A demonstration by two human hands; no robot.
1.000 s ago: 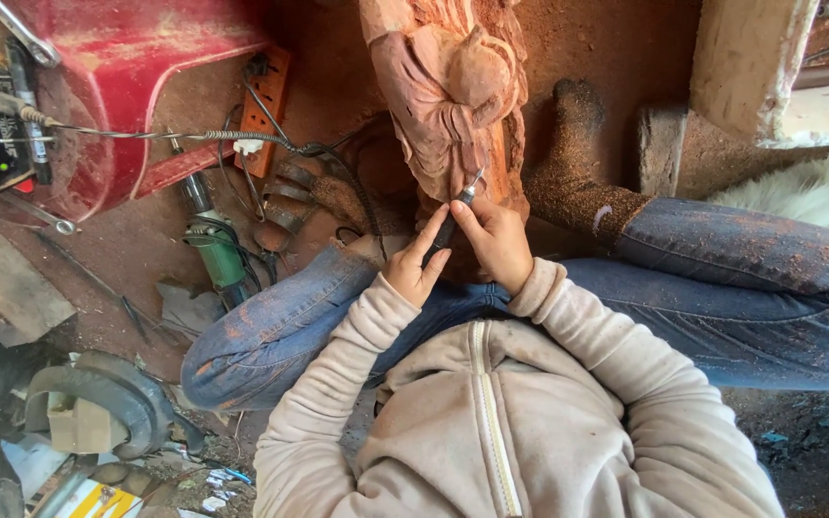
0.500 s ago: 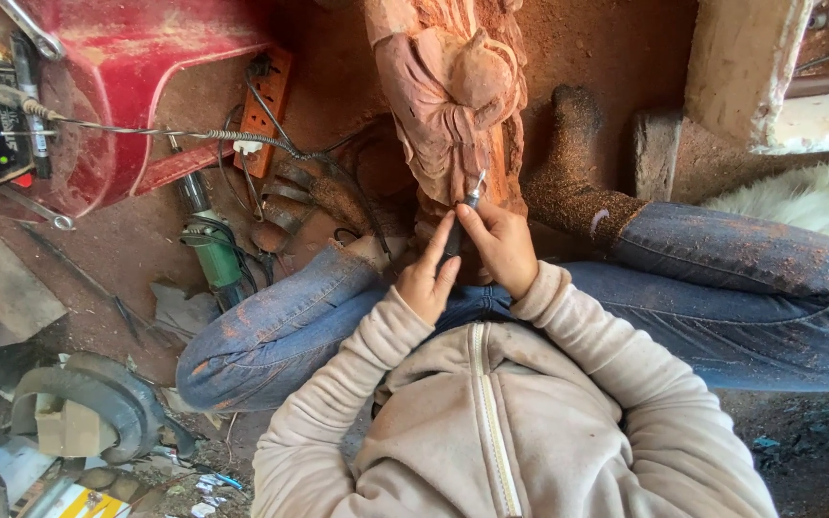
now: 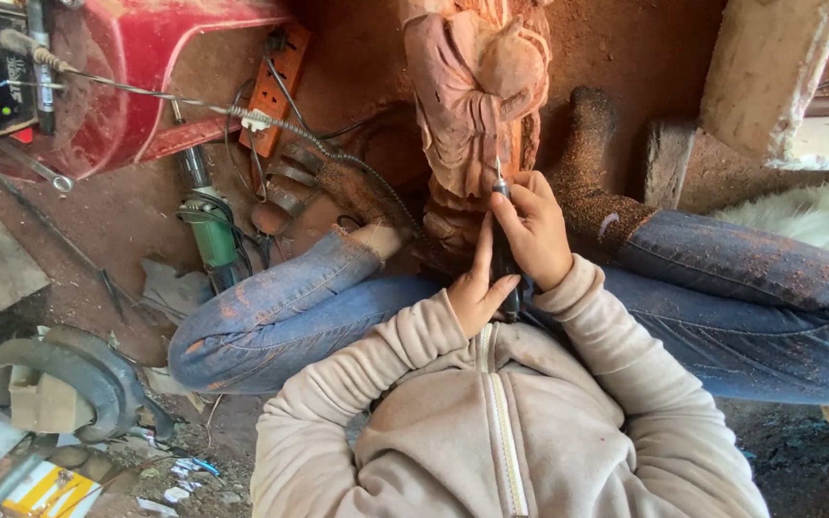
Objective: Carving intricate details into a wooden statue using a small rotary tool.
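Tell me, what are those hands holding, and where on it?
The right hand grips a slim rotary tool around its dark body, tip against the wooden carving; the left hand steadies its lower end.

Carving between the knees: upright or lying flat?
Upright. The reddish wooden carving stands between the person's legs; the right hand holds the rotary tool tip against it, the left hand bracing.

You look straight down from a single head-worn camera, close over your own chest, arms and crossed legs. The dusty workshop floor fills the frame's upper edge.
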